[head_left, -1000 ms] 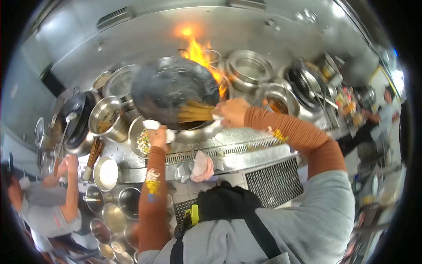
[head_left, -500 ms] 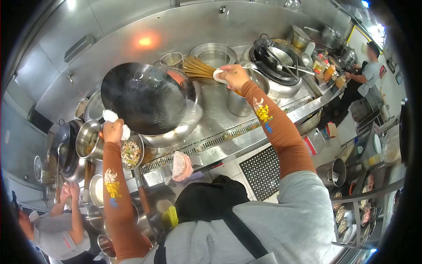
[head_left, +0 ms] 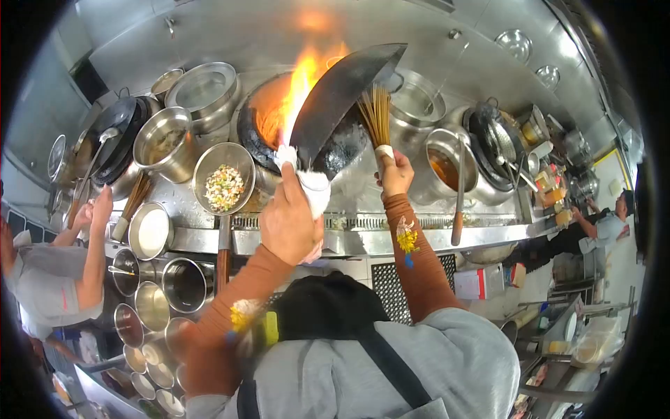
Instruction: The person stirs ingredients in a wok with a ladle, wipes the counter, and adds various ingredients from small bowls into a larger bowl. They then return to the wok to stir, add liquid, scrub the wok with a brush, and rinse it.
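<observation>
My left hand (head_left: 289,220) is wrapped round a white cloth (head_left: 314,192) at the near edge of a large black wok (head_left: 335,105). The wok is tipped steeply on its side, off the burner (head_left: 262,119), where orange flames (head_left: 305,73) rise. In my right hand (head_left: 396,174) is the pale, wrapped handle of a bamboo brush (head_left: 377,115). Its bristles point up and away, close to the wok's right side; whether they touch it I cannot tell.
A strainer of diced food (head_left: 223,188) and a metal pot (head_left: 164,143) stand left of the burner. Right are a pot of reddish liquid (head_left: 443,167) and another wok (head_left: 488,136). People work at far left (head_left: 59,272) and far right (head_left: 607,227).
The wok has swung right and tipped up onto its side, uncovering the burner and its flames. My left hand has moved right with it, and the brush now points more upright. The view has shifted.
</observation>
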The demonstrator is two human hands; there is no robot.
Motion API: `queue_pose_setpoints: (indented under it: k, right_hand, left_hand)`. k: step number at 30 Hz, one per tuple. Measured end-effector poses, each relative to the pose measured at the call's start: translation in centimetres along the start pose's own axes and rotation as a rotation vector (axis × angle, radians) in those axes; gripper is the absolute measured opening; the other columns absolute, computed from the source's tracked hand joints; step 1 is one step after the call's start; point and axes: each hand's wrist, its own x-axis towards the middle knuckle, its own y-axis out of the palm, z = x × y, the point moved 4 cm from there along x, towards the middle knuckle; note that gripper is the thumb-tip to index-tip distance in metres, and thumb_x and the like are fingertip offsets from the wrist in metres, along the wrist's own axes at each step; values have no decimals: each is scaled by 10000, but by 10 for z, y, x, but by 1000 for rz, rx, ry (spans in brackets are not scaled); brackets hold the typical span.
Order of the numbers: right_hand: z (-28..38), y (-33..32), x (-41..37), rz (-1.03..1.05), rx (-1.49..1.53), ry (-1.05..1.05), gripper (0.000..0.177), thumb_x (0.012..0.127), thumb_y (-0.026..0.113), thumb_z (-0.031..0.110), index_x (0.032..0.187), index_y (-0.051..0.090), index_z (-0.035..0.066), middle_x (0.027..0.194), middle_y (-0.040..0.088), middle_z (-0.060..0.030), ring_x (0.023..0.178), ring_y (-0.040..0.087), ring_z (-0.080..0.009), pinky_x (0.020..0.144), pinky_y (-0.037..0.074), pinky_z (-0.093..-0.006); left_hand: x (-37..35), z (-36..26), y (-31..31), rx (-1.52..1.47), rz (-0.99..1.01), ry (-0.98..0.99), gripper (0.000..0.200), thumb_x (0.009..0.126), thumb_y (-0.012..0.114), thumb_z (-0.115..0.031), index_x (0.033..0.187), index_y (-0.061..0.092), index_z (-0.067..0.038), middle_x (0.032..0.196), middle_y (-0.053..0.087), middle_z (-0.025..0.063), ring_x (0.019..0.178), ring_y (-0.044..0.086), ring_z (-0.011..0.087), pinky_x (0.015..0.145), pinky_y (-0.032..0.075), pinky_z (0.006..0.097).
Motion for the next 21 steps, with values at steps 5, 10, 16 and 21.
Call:
queue_pose_setpoints:
  k: [5,10,16,21]
  right_hand:
    - [13,-15,39,134,82,-14,321,805,738,190,1064,658,19,812,639,-41,578,560,-121,445,451,-244]
    - [-18,-97,-48,132,74,74,490,878,655,187,1321,511,33,996,660,-53,627,602,-119,471,480,-248]
    - [-147,-130,-79,80,-661,-480,411,863,681,251,1176,629,-9,925,696,-222,792,674,-318,719,515,-421]
    - [-31,-165,-52,41,-1282,-788,422,779,743,262,1128,634,49,1073,634,-249,927,612,-405,800,491,-470]
  left_hand:
    - [22,49,3,-40,11,-287,557,733,673,-206,1155,453,82,898,633,287,871,643,435,768,523,460]
    - [34,174,60,-834,-110,-480,152,794,592,-132,775,579,18,707,610,95,627,614,239,582,493,371]
    - [15,143,157,-1381,-94,-972,75,838,582,-102,848,568,-29,750,586,70,613,618,201,461,488,374]
    - [30,155,193,-1357,-41,-971,154,863,573,-118,952,562,7,811,614,108,656,648,251,484,521,402]
